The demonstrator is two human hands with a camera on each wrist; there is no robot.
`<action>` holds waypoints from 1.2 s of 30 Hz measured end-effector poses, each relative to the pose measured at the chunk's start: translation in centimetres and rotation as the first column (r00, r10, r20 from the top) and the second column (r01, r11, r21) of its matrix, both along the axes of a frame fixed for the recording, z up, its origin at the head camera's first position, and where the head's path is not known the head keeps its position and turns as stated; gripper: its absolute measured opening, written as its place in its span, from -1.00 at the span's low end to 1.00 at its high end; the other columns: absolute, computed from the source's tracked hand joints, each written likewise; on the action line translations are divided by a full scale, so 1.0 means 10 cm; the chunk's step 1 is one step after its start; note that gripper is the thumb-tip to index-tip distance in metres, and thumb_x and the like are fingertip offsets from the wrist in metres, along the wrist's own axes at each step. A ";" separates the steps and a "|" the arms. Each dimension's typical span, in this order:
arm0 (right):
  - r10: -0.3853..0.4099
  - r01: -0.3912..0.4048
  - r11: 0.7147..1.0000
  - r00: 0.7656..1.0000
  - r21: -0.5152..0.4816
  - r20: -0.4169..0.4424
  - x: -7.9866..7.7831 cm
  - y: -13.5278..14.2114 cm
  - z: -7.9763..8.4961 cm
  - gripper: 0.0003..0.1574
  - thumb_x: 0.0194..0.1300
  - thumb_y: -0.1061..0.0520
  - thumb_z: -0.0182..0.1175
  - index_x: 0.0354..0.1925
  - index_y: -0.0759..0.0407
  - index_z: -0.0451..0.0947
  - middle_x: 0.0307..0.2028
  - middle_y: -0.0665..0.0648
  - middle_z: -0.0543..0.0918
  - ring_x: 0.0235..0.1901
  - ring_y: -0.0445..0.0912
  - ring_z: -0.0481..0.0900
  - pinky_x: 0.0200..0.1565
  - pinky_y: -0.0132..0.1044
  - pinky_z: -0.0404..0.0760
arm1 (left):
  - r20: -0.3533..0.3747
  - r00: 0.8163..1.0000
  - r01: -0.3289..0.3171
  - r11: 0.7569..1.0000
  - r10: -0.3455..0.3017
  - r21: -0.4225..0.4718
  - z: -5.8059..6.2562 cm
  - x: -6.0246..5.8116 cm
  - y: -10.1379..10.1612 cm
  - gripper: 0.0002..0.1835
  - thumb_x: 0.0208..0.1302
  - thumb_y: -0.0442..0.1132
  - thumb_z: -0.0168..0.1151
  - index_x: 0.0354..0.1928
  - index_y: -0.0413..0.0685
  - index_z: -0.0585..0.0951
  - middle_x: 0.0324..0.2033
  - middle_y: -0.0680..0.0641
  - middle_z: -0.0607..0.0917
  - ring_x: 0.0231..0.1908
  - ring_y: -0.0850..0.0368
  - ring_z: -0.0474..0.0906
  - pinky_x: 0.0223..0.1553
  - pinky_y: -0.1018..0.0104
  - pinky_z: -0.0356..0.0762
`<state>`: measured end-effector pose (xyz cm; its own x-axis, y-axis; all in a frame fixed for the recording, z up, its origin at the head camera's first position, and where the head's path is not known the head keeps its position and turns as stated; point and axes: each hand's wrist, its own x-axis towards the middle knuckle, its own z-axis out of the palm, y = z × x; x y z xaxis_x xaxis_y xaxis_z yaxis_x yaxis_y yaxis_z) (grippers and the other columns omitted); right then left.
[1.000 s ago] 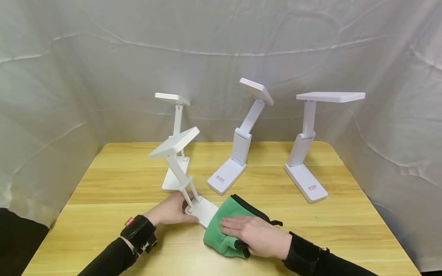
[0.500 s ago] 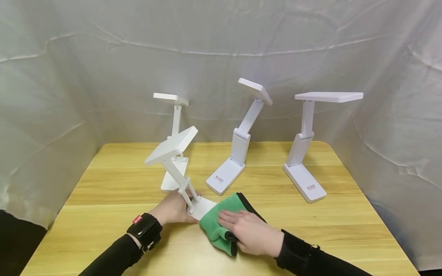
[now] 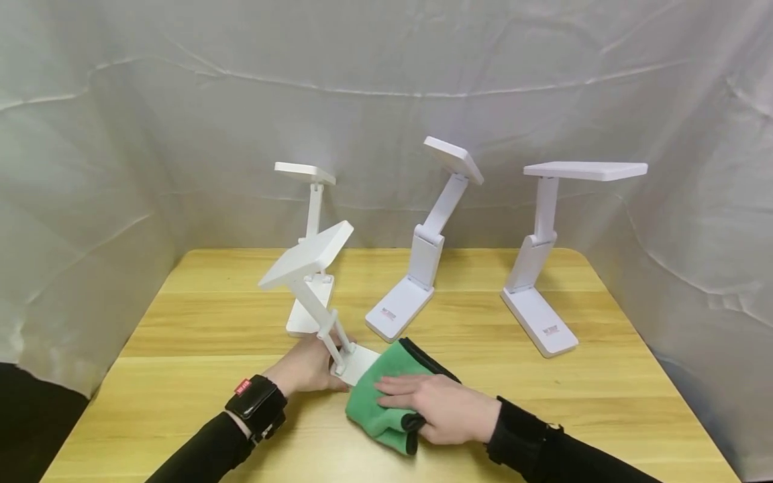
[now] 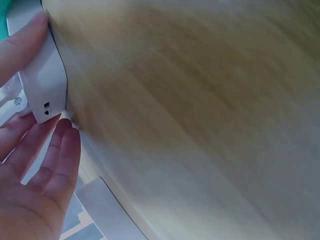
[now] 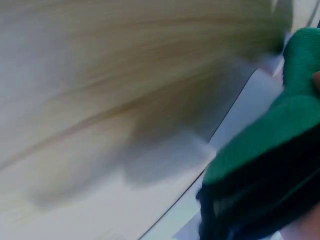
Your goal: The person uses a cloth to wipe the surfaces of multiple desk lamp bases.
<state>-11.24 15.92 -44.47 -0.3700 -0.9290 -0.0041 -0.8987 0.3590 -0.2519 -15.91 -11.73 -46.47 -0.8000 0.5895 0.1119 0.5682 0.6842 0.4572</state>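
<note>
A white folding desk lamp [image 3: 359,365] stands before me, its head tilted to the left. My left hand [image 3: 306,365] grips the hinge end of its base; in the left wrist view the thumb lies over one side and the fingertips meet the other, by two small ports. Over the front part of the base lies a green cloth [image 3: 376,397] with black edging. My right hand [image 3: 449,406] presses it down with fingers stretched across the top, holding a fold of the black edge by the thumb, which is mostly hidden. In the right wrist view the cloth [image 5: 265,132] bunches over the base.
Behind stand three more white desk lamps: one at left [image 3: 311,305] close behind the held lamp, one in the middle [image 3: 398,308], one at right [image 3: 539,320]. The wooden table [image 3: 580,409] is backed by a grey-white curtain [image 3: 386,134].
My right hand and the cloth have shifted slightly left along the lamp base. My left hand has moved a little rightward at the hinge end. The other lamps stay put.
</note>
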 end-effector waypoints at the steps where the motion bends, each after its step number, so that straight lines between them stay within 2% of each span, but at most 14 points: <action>1: -0.017 0.017 1.000 1.000 -0.005 0.015 -0.01 0.02 0.01 -0.12 -0.02 0.29 0.20 0.33 0.08 0.30 0.37 0.06 0.26 0.35 -0.09 0.17 0.29 -0.12 0.30 | 0.005 1.000 0.002 1.000 -0.002 0.005 0.00 0.00 0.00 -0.19 -0.31 0.00 0.56 0.08 -0.20 0.55 -0.08 -0.05 0.64 -0.06 0.02 0.52 0.01 0.12 0.51; 5: -0.055 0.055 0.999 0.999 0.002 -0.001 -0.10 -0.04 0.02 -0.10 -0.02 0.26 0.22 0.35 0.17 0.26 0.36 0.14 0.26 0.35 -0.05 0.18 0.29 -0.10 0.29 | -0.003 1.000 0.007 1.000 -0.007 0.024 0.00 0.00 0.00 -0.24 -0.32 -0.03 0.56 0.05 -0.17 0.56 -0.14 -0.04 0.64 -0.10 0.03 0.54 -0.01 0.13 0.52; 11: -0.013 0.013 1.000 0.999 0.009 -0.038 -0.23 -0.26 -0.02 -0.06 -0.05 0.27 0.18 0.37 0.20 0.21 0.37 0.13 0.25 0.38 -0.03 0.09 0.37 -0.14 0.14 | -0.054 0.998 0.031 0.999 -0.030 0.020 -0.01 -0.03 0.00 -0.39 -0.20 -0.14 0.47 0.02 -0.10 0.59 -0.13 -0.02 0.65 -0.09 0.04 0.55 0.01 0.12 0.52; 14: 0.029 -0.029 1.000 1.000 -0.012 -0.010 -0.20 -0.26 -0.03 -0.04 -0.08 0.28 0.16 0.36 0.18 0.22 0.37 0.10 0.26 0.39 -0.05 0.07 0.37 -0.14 0.11 | -0.062 0.998 0.011 1.000 -0.011 0.005 0.01 -0.03 -0.04 -0.38 -0.20 -0.15 0.47 0.03 -0.12 0.59 -0.12 -0.04 0.65 -0.09 0.02 0.55 0.00 0.11 0.52; 17: 0.043 -0.041 0.998 0.998 -0.041 0.042 -0.14 -0.16 -0.03 -0.04 -0.09 0.31 0.14 0.37 0.13 0.22 0.37 0.06 0.25 0.39 -0.07 0.08 0.36 -0.13 0.13 | -0.036 0.999 -0.006 1.000 0.006 0.000 0.03 -0.01 -0.07 -0.29 -0.27 -0.04 0.54 0.04 -0.12 0.58 -0.13 -0.03 0.65 -0.10 0.04 0.55 -0.02 0.13 0.53; 22: -0.041 0.051 0.996 0.988 -0.067 0.149 -0.15 0.13 -0.05 -0.02 -0.08 0.37 0.13 0.38 0.05 0.21 0.38 0.03 0.22 0.37 -0.09 0.11 0.32 -0.05 0.22 | 0.008 1.000 0.017 1.000 -0.017 0.024 0.04 -0.01 -0.04 -0.22 -0.33 0.01 0.58 0.04 -0.14 0.56 -0.14 -0.02 0.62 -0.09 0.06 0.53 -0.01 0.15 0.52; 24: -0.066 0.076 0.996 0.985 -0.057 0.158 -0.20 0.15 -0.05 -0.03 -0.06 0.36 0.13 0.38 0.07 0.20 0.39 0.05 0.21 0.37 -0.07 0.11 0.31 -0.02 0.23 | 0.006 1.000 0.026 0.999 -0.026 0.027 0.04 -0.01 -0.03 -0.20 -0.33 0.01 0.58 0.06 -0.17 0.55 -0.12 -0.04 0.62 -0.07 0.03 0.52 0.01 0.12 0.51; 30: -0.058 0.059 0.998 0.997 -0.020 0.043 -0.30 -0.16 -0.06 -0.07 -0.03 0.27 0.17 0.37 0.19 0.20 0.39 0.15 0.21 0.39 -0.02 0.07 0.36 -0.08 0.14 | -0.039 0.998 0.041 0.999 -0.041 0.018 0.00 -0.03 -0.01 -0.29 -0.32 0.02 0.57 0.00 -0.05 0.60 -0.16 0.02 0.65 -0.12 0.08 0.54 -0.04 0.15 0.54; 33: -0.013 0.013 1.000 1.000 -0.016 -0.002 -0.25 -0.24 -0.09 -0.05 -0.05 0.25 0.18 0.37 0.18 0.20 0.39 0.12 0.21 0.40 -0.05 0.05 0.38 -0.13 0.09 | -0.056 0.998 0.026 1.000 -0.026 0.009 -0.01 -0.03 0.00 -0.37 -0.27 -0.08 0.54 -0.02 -0.03 0.61 -0.18 0.03 0.66 -0.14 0.09 0.56 -0.03 0.16 0.54; 36: 0.044 -0.044 0.999 0.999 -0.024 -0.002 -0.14 -0.16 -0.10 -0.04 -0.05 0.27 0.15 0.39 0.13 0.19 0.40 0.07 0.19 0.40 -0.08 0.04 0.38 -0.15 0.09 | -0.053 0.998 0.016 1.000 -0.015 0.007 -0.01 -0.03 0.01 -0.37 -0.26 -0.10 0.52 0.00 -0.07 0.60 -0.17 0.00 0.65 -0.13 0.07 0.56 -0.03 0.14 0.54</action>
<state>-12.63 14.27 -45.50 -0.3286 -0.9443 0.0188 -0.9139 0.3128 -0.2587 -16.20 -11.65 -46.58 -0.7835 0.6010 0.1581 0.6023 0.6718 0.4311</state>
